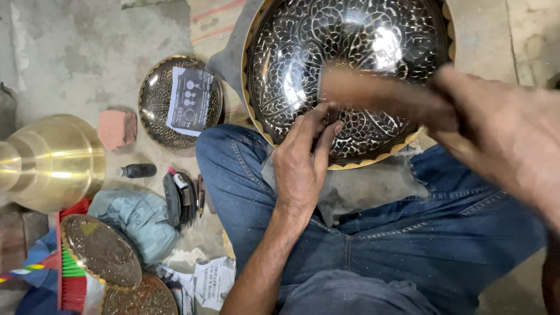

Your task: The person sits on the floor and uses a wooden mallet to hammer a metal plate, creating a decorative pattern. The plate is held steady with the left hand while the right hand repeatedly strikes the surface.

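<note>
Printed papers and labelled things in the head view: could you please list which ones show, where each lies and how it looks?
Printed sheet: lies in the small engraved dish on the floor, rectangular, white and grey with dark pictures.
Crumpled printed papers: on the floor beside the left knee, white with dark print.
Small bottle: lies on its side by the brass vessel, dark with a pale cap.

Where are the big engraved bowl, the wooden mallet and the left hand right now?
engraved bowl (303, 52): head view, on its dark patterned inside.
wooden mallet (373, 93): head view, on its blurred shaft.
left hand (300, 169): head view, on the back of the hand.
</note>
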`<state>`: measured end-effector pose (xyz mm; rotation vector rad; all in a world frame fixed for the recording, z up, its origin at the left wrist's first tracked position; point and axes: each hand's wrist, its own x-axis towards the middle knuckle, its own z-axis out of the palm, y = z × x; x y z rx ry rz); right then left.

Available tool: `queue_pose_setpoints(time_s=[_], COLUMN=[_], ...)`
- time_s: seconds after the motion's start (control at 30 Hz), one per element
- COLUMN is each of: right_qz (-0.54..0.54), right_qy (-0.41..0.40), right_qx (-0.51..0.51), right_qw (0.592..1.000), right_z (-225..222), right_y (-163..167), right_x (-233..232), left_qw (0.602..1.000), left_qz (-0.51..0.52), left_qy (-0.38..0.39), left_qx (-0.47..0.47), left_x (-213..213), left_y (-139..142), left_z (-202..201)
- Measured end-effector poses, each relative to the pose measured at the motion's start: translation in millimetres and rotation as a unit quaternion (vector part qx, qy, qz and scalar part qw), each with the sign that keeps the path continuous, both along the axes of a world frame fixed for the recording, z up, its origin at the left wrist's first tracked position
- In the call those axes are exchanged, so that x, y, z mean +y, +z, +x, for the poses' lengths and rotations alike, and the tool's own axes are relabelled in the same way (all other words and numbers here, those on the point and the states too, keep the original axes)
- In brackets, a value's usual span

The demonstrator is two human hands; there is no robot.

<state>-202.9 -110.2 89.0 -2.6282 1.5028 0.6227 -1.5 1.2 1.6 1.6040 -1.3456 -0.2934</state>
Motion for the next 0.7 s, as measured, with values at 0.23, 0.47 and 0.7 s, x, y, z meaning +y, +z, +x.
queue_pose_setpoints(time_s=[0.23, 0.47, 0.7], right_qz=[0.050, 0.032, 0.045], right_qy=[-0.030, -0.009, -0.041], right_qx=[0.020, -0.074, -0.109], right_qw=[0.998, 0.997, 0.992], right_z=[-0.7, -5.9, -6.8], right_y=[-3.2, -9.6, -7.5], right_x=[-7.8, -4.7, -1.6], left_qw=[1.000, 1.000, 1.000], left_qz=[0.017, 0.010, 0.003], left_qy=[0.013, 0.008, -0.004], left_qx=[-0.003, -0.008, -0.006], left_x=[0.0, 0.7, 0.8], left_y=[2.2, -2.0, -1.3], left_z=[-0.9, 0.3, 1.1])
